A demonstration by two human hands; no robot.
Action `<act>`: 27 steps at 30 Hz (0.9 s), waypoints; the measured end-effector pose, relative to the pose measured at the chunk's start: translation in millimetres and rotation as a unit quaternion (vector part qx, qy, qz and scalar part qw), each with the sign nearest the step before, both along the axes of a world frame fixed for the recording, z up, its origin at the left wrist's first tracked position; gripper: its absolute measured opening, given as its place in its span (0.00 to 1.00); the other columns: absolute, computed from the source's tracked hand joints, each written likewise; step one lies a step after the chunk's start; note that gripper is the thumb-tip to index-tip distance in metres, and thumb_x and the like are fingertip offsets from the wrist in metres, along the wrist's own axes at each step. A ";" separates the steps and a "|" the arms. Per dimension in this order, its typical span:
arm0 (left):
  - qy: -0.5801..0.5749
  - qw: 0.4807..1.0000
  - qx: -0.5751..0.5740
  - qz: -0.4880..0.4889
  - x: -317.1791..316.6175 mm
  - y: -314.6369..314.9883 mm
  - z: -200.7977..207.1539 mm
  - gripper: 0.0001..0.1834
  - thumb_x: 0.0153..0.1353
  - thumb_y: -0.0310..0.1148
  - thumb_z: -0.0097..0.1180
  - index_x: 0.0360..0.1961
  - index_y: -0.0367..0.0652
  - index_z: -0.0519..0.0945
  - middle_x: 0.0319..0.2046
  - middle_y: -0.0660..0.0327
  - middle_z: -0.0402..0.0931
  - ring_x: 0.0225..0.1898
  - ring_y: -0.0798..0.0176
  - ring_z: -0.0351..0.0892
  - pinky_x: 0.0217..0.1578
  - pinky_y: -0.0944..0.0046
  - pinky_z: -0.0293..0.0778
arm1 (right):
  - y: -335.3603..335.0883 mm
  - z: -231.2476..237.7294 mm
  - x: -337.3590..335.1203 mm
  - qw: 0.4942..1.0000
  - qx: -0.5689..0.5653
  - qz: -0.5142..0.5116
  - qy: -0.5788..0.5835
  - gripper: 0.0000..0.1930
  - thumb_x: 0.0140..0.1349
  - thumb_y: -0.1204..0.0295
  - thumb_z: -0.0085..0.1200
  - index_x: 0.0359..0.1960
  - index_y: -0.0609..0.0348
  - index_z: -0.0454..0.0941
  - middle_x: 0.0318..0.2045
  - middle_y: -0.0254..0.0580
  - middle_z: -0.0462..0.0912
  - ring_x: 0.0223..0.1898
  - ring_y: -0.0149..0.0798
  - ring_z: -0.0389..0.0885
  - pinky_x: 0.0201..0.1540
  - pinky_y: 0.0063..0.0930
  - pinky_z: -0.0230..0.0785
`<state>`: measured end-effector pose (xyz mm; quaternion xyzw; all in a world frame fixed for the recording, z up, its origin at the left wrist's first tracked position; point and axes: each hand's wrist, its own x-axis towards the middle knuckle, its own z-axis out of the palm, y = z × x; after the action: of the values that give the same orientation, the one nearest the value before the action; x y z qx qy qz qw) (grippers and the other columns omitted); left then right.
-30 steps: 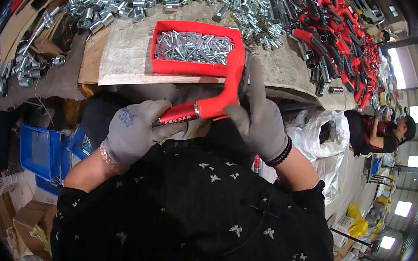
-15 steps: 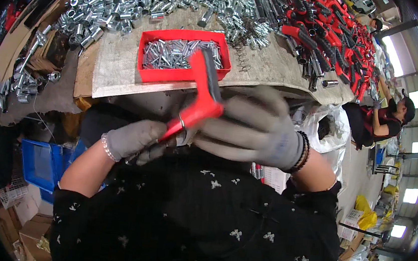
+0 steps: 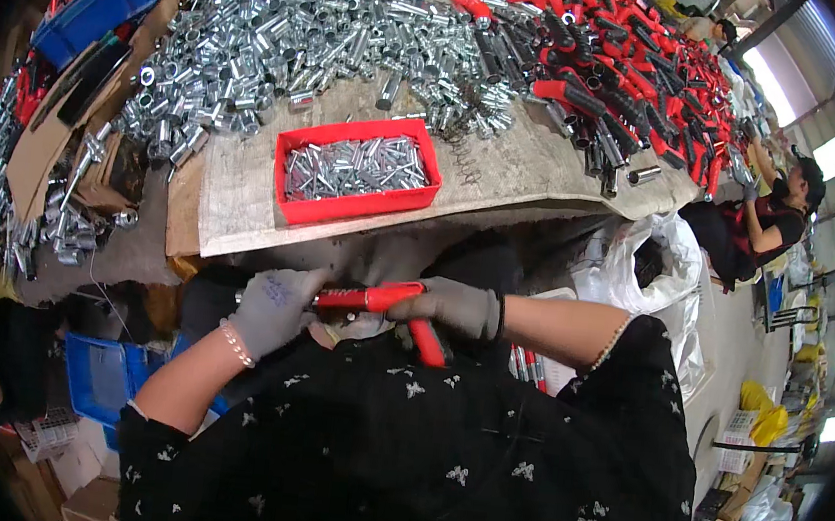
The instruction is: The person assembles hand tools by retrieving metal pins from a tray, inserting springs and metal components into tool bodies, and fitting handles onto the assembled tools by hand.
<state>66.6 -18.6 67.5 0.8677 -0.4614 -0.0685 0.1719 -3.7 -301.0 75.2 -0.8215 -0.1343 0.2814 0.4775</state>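
Observation:
Both my gloved hands are in front of my body, below the bench edge. They hold a red pistol-shaped tool handle (image 3: 366,298) with a black grip, its barrel lying sideways and its grip pointing down toward me. My left hand (image 3: 275,313) is closed round the barrel end at the left, where a bit of metal shows past the fingers. At the bend, my right hand (image 3: 451,308) is wrapped round the handle. On the bench just beyond, a red box (image 3: 352,206) holds many small metal pins (image 3: 354,168).
Silver metal sleeves (image 3: 288,42) cover the far bench, with red-and-black handles (image 3: 627,70) heaped at the right. A white sack (image 3: 638,272) stands right of me; blue crates (image 3: 95,375) are low at the left. A co-worker (image 3: 779,215) stands at the far right.
The handle has turned from upright to lying sideways, its grip now pointing down. My right hand, spread and blurred before, has closed on it. The view has also shifted.

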 end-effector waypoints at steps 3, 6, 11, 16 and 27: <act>0.570 0.805 0.167 -0.018 9.3 -1.4 17.3 0.29 0.54 0.37 0.68 0.55 0.43 0.73 0.32 0.53 0.81 0.33 0.48 0.83 0.35 0.50 0.76 | -0.1 -0.9 4.6 0.940 -0.103 0.091 -0.313 0.22 0.55 0.54 0.67 0.44 0.56 0.80 0.35 0.46 0.84 0.40 0.48 0.84 0.43 0.40 0.73; 0.448 0.890 0.053 -0.063 -13.6 13.7 -30.4 0.24 0.56 0.36 0.65 0.52 0.42 0.75 0.31 0.60 0.78 0.32 0.57 0.81 0.33 0.55 0.77 | -3.6 -16.9 9.2 0.998 -0.005 0.038 -0.039 0.19 0.52 0.57 0.67 0.42 0.53 0.81 0.30 0.46 0.82 0.36 0.49 0.82 0.41 0.44 0.72; 0.574 0.816 -0.017 -0.056 1.5 19.2 -8.3 0.24 0.54 0.33 0.64 0.53 0.39 0.76 0.38 0.54 0.79 0.35 0.58 0.81 0.38 0.60 0.76 | 1.9 0.4 12.5 0.941 -0.100 0.085 -0.312 0.24 0.54 0.53 0.67 0.47 0.53 0.79 0.36 0.49 0.83 0.40 0.54 0.81 0.45 0.43 0.72; 0.236 0.967 0.066 0.071 -17.5 31.7 -2.8 0.30 0.53 0.35 0.65 0.58 0.45 0.72 0.39 0.49 0.82 0.40 0.47 0.83 0.42 0.52 0.77 | 28.1 28.7 20.0 0.998 -0.040 0.056 0.001 0.28 0.62 0.48 0.60 0.55 0.55 0.76 0.45 0.51 0.82 0.50 0.50 0.80 0.52 0.39 0.70; 0.559 0.487 -0.659 0.124 -32.6 46.4 15.0 0.30 0.58 0.54 0.65 0.53 0.46 0.75 0.45 0.59 0.77 0.36 0.66 0.75 0.38 0.62 0.74 | 81.1 77.9 276.2 0.888 -0.265 -0.022 -0.375 0.20 0.65 0.62 0.53 0.56 0.54 0.78 0.49 0.49 0.83 0.52 0.48 0.82 0.56 0.37 0.73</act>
<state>34.0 27.8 82.5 0.3288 -0.0662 -0.1930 0.9221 272.5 -219.9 153.1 -0.9646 -0.2052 -0.0329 0.1621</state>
